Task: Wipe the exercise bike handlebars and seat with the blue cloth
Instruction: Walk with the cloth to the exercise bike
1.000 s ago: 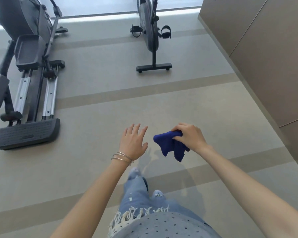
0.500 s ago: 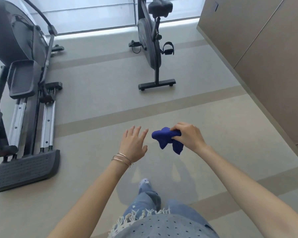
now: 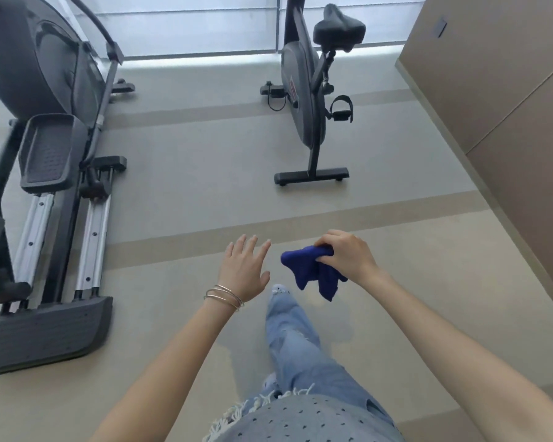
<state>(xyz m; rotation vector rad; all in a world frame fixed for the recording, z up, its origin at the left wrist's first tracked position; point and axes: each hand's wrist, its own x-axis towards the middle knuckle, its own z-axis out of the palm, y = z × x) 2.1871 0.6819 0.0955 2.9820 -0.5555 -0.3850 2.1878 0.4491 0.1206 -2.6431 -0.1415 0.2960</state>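
**Blue cloth bunched in the right hand, bike ahead across open floor**

A person stands on a pale floor point(image 3: 186, 173) crossed by darker stripes. A wide strip of bare floor runs straight ahead between two machines. On the left, a large elliptical trainer point(image 3: 48, 161) stretches from the window to near the person's feet, and its rear foot plate point(image 3: 45, 333) lies close beside the left arm. Ahead and slightly to the right stands the exercise bike point(image 3: 304, 103), well apart from both hands. Its seat point(image 3: 339, 27) is at the top of the view and its base bar point(image 3: 312, 175) rests flat on the floor. A brown panelled wall point(image 3: 492, 100) closes the right side, leaving a lane of floor between it and the bike.

The right hand point(image 3: 348, 261) holds the blue cloth point(image 3: 307, 271) in the air above the floor. Its fingers point(image 3: 324, 243) curl over the top of the crumpled cloth, which hangs below and to the left of them in loose corners. The left hand point(image 3: 245, 271), with thin bracelets point(image 3: 224, 296) at the wrist, is held out near the cloth but not touching it, fingers point(image 3: 252, 247) straight and slightly spread, holding nothing. One leg in light jeans point(image 3: 296, 333) reaches forward beneath the hands.
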